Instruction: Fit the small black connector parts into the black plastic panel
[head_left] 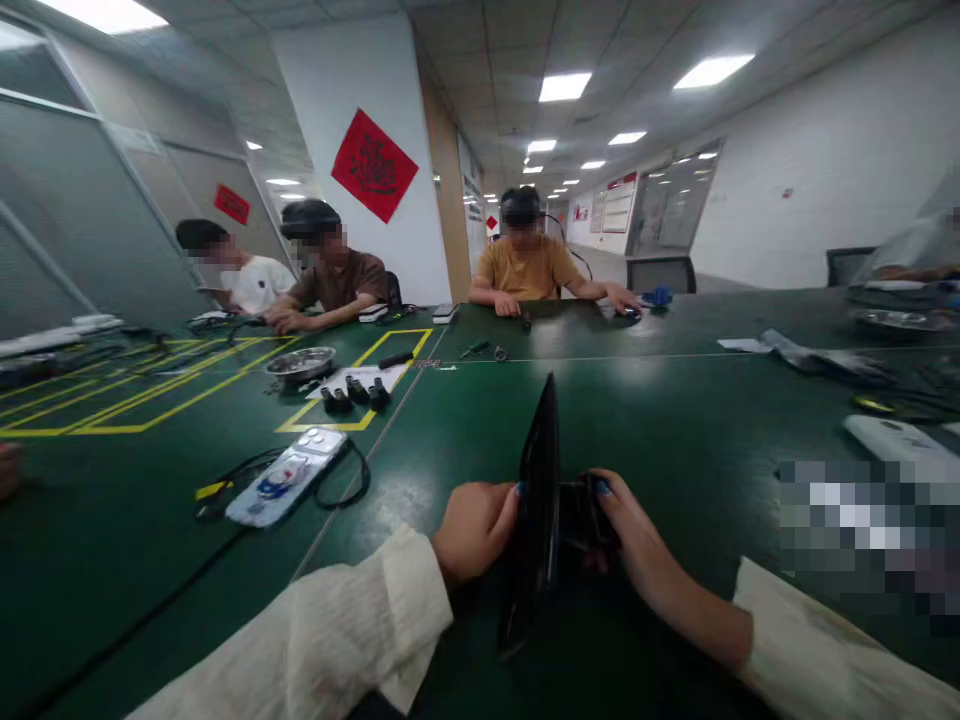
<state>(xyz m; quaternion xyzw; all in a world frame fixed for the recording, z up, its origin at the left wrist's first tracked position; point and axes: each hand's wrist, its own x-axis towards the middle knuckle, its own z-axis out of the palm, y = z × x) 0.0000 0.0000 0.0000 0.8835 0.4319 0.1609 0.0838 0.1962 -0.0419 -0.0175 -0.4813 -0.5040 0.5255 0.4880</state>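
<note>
Upright and nearly edge-on, a flat glossy black panel (536, 510) stands over the near part of the green table. My left hand (476, 530) grips its left side, thumb pressed against the face. On the other side, my right hand (630, 530) is closed around a small black part (581, 505) that juts from the panel, perhaps a bracket or stand. Where that part meets the panel is dark, and several of my right fingers are hidden behind it. A phone in a clear case (289, 478) lies to the left of my hands, with a black cable beside it.
Farther left are a metal bowl (301, 362) and several black cylindrical parts (356, 393) near yellow tape. A screwdriver (475, 348) lies mid-table. One person (525, 260) sits opposite, others at the left. At the right are a white device (904, 445) and plastic bags (810, 355).
</note>
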